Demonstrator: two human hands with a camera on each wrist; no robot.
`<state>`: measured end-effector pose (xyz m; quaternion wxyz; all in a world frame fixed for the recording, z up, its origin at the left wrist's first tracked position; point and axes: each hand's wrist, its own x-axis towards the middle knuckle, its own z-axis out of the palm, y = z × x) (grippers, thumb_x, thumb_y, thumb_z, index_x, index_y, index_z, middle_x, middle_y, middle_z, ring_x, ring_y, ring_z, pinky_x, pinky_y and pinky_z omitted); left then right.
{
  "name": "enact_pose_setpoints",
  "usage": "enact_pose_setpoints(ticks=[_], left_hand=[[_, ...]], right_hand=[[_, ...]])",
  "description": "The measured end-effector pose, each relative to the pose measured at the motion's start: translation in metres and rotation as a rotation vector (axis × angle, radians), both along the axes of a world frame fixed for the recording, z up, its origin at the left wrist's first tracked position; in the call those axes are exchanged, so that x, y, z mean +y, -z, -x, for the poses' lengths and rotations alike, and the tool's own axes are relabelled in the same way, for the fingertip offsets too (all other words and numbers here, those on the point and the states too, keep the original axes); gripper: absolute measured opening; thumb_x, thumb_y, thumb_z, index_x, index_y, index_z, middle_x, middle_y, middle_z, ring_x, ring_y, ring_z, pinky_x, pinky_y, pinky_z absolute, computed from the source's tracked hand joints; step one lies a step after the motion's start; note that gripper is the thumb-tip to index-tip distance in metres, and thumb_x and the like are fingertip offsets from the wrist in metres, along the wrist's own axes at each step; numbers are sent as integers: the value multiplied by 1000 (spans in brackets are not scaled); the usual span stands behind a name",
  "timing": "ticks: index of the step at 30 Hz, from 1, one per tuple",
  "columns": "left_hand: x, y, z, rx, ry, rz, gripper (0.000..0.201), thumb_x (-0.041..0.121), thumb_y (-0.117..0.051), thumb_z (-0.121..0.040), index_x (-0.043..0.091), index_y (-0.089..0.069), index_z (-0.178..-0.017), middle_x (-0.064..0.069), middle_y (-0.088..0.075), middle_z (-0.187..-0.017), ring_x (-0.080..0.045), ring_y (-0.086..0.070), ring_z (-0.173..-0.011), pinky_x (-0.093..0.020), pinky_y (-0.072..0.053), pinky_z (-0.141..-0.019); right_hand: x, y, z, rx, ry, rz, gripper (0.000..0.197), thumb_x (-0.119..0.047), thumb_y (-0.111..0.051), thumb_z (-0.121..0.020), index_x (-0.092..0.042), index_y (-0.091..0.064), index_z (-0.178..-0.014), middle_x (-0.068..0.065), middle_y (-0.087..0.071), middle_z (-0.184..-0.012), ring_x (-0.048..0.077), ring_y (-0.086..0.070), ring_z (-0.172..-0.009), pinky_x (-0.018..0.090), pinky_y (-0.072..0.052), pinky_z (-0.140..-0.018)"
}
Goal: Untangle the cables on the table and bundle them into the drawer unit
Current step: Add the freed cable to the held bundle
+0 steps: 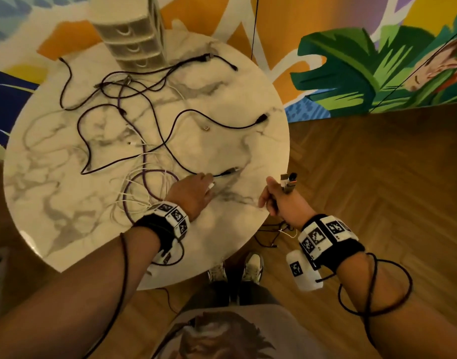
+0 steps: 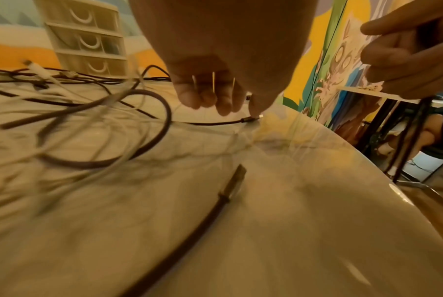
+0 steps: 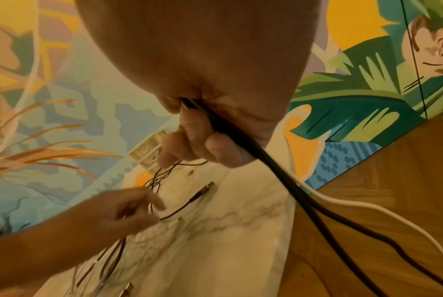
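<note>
I see thin black cables (image 1: 134, 81) sprawled in crossing loops over the round white marble surface (image 1: 235, 141), tangled with a coiled purple cable (image 1: 155, 174) and thin white cables (image 1: 134, 195). A beige plastic drawer unit (image 1: 134, 40) stands upright at the far edge, its three crescent-handled drawers closed.

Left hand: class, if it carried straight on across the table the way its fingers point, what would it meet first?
Most likely the plug end of the black cable, lying just beyond the left hand and its fingertips on the marble table. Depth is unclear; the fingers may already touch that cable.
</note>
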<state>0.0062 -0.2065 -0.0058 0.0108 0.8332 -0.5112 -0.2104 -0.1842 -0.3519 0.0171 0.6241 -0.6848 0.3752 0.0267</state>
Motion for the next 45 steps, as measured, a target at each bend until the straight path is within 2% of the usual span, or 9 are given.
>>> enact_pose_setpoints(ticks=[8, 14, 18, 25, 31, 34, 39, 42, 45], left_hand=[[-55, 21, -7, -115, -23, -182, 26, 19, -40, -95, 15, -48, -119, -8, -57, -116, -29, -54, -106, -40, -43, -82], [-44, -20, 22, 65, -71, 498, 9, 20, -55, -90, 12, -58, -92, -5, -60, -89, -25, -56, -82, -40, -48, -66], [-34, -39, 47, 135, -80, 603, 12, 19, -57, -91, 14, -63, -100, -1, -65, -90, -19, -59, -81, -34, -51, -67], [-30, -63, 25, 256, -269, 693, 17, 32, -59, -89, 17, -60, -96, 5, -57, -82, -10, -52, -72, -24, -45, -62], [-46, -78, 28, 365, -92, 603, 12, 17, -58, -90, 11, -64, -97, 5, -54, -88, -11, -46, -83, -28, -44, -78], [-43, -84, 38, 400, 25, 615, 18, 15, -55, -92, 11, -66, -106, -1, -59, -95, -14, -48, -92, -25, -42, -80], [-40, -93, 42, 400, 110, 631, 27, 27, -50, -92, 12, -66, -108, 0, -60, -94, -15, -50, -91, -36, -45, -80], [-36, -94, 47, 503, 87, 664, 28, 29, -50, -92, 14, -67, -108, 3, -58, -94, -15, -52, -92, -37, -49, -75], [-33, -93, 44, 508, -1, 768, 27, 29, -47, -92, 16, -66, -107, 4, -58, -97, -10, -52, -89, -21, -45, -77]], right_hand=[[12, 3, -3, -22, 44, -48, 53, -36, -28, -102, -2, -57, -73, -4, -56, -47, 7, -41, -37, 21, -35, -47], [12, 4, -25, -44, 57, 23, 42, -40, -29, -101, -15, -61, -108, 11, -58, -77, 7, -38, -43, 22, -33, -47], [17, -12, -48, -143, 90, -21, 35, -35, -35, -102, -15, -54, -80, 5, -45, -58, 12, -36, -49, 24, -31, -50], [21, -24, -57, -206, 56, -4, 31, -31, -36, -102, -30, -57, -79, 2, -47, -61, 12, -33, -48, 25, -27, -48], [34, -28, -55, -320, 76, -86, 31, 5, -31, -99, -12, -52, -83, 3, -50, -73, -6, -50, -54, 13, -40, -61], [32, -30, -50, -314, 118, -151, 28, 17, -28, -94, 9, -54, -97, 6, -48, -74, -9, -54, -52, 8, -43, -58], [29, -41, -48, -311, 135, -181, 44, 18, -28, -94, -17, -48, -77, -7, -57, -48, -5, -52, -43, 8, -40, -47], [30, -42, -46, -332, 118, -133, 43, 18, -33, -92, -15, -51, -71, -3, -54, -53, -1, -51, -44, 13, -40, -46], [31, -43, -46, -391, 148, -248, 35, 0, -35, -96, -4, -60, -72, -5, -60, -56, 3, -53, -47, 17, -42, -44]])
